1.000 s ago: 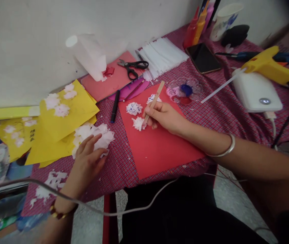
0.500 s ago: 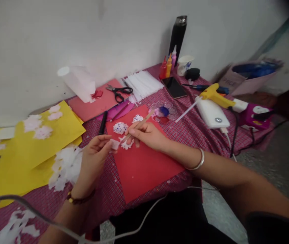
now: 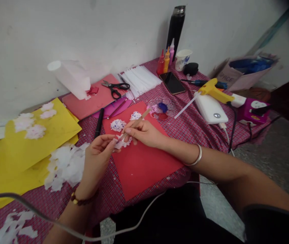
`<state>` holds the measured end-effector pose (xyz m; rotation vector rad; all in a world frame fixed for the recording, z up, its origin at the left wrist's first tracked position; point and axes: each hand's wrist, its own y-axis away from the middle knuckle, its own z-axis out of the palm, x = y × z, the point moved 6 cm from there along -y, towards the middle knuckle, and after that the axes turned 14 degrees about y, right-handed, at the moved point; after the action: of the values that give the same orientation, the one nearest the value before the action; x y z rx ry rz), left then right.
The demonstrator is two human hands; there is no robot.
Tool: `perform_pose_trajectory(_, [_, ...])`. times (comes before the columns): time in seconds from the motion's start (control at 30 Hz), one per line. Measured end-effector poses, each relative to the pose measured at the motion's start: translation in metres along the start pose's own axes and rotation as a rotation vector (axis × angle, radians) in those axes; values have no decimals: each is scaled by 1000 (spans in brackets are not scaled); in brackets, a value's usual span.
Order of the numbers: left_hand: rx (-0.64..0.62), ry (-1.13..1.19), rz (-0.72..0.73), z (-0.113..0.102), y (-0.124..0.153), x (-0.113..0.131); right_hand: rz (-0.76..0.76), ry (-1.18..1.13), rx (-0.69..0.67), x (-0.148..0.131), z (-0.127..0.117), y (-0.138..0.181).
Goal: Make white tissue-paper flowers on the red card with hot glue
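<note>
My right hand (image 3: 144, 133) is closed on a thin wooden stick (image 3: 134, 126) whose tip meets a small white paper piece (image 3: 117, 143) pinched in the fingers of my left hand (image 3: 99, 153). Both hands hover over the near left part of a red paper sheet (image 3: 144, 162). A white paper flower (image 3: 126, 141) lies on the sheet under the stick. Two more white flowers with blue dots (image 3: 118, 125) lie further back on the red sheet. A clear paint palette (image 3: 162, 108) with blue and red paint sits just past the sheet.
Yellow sheets (image 3: 32, 135) and a heap of white tissue (image 3: 65, 164) lie at left. Scissors (image 3: 116, 88), a black marker (image 3: 99, 122), a phone (image 3: 172, 82), paint bottles (image 3: 166, 61), a yellow glue gun (image 3: 214, 90) and a white box (image 3: 210, 109) stand further back. A cable (image 3: 58, 223) crosses the near edge.
My left hand left the tissue heap, picked up a small white piece and brought it to the stick tip. The camera view tilted up and pulled back.
</note>
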<state>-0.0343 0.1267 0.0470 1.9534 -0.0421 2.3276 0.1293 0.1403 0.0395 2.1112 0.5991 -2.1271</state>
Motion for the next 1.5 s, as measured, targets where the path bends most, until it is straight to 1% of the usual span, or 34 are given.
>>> perform_pose_trajectory(0.1, [13, 43, -1, -1, 2, 0, 11, 19, 24, -2, -2, 0])
perform_pose_trajectory(0.23, [29, 268, -78, -3, 1, -2, 29, 20, 39, -5, -5, 0])
perform_pose_trajectory(0.33, [26, 374, -137, -4, 0, -6, 19, -16, 24, -7, -6, 0])
perform_pose_trajectory(0.47, [26, 450, -215, -5, -2, -17, 9, -62, 2, -7, -4, 0])
perform_pose_trajectory(0.6, [7, 426, -209, -3, -3, -23, 19, -75, 1, -7, -2, 0])
perform_pose_trajectory(0.67, [-9, 376, -164, -2, -2, -20, 41, -88, -7, -6, -1, 0])
perform_pose_trajectory(0.73, [-13, 283, -79, 0, 0, -11, 57, -108, -10, -4, 0, 0])
perform_pose_trajectory(0.8, [-26, 117, 26, 2, 2, 3, 59, -122, 12, -3, -1, 0])
perform_pose_trajectory(0.87, [-57, -112, 141, 7, 3, 17, 73, -128, 52, -2, -4, -1])
perform_pose_trajectory(0.97, [-155, -460, 393, 20, 3, 35, 159, -162, 96, 2, -8, -2])
perform_pose_trajectory(1.03, [-244, -603, 539, 29, 3, 39, 225, -215, 120, 6, -10, -2])
perform_pose_trajectory(1.07, [-271, -636, 578, 32, 2, 38, 246, -248, 123, 7, -11, -2])
perform_pose_trajectory(1.1, [-279, -646, 590, 33, 1, 36, 256, -282, 118, 7, -12, -3])
perform_pose_trajectory(1.17, [-236, -589, 556, 31, -1, 33, 238, -346, 91, 5, -12, -4])
perform_pose_trajectory(1.23, [-161, -440, 443, 26, -4, 29, 193, -369, 57, 2, -13, -5])
perform_pose_trajectory(1.3, [-118, -280, 303, 22, -7, 23, 159, -343, 54, 0, -15, -6])
perform_pose_trajectory(1.33, [-107, -234, 255, 21, -7, 21, 153, -319, 64, 0, -16, -6])
perform_pose_trajectory(1.37, [-98, -225, 240, 20, -8, 19, 157, -296, 77, 1, -16, -6])
perform_pose_trajectory(1.4, [-100, -257, 261, 20, -8, 19, 168, -279, 91, 3, -16, -6])
perform_pose_trajectory(1.43, [-117, -324, 315, 22, -7, 20, 187, -269, 102, 5, -16, -6])
perform_pose_trajectory(1.5, [-210, -512, 481, 27, -5, 22, 249, -265, 113, 11, -16, -6])
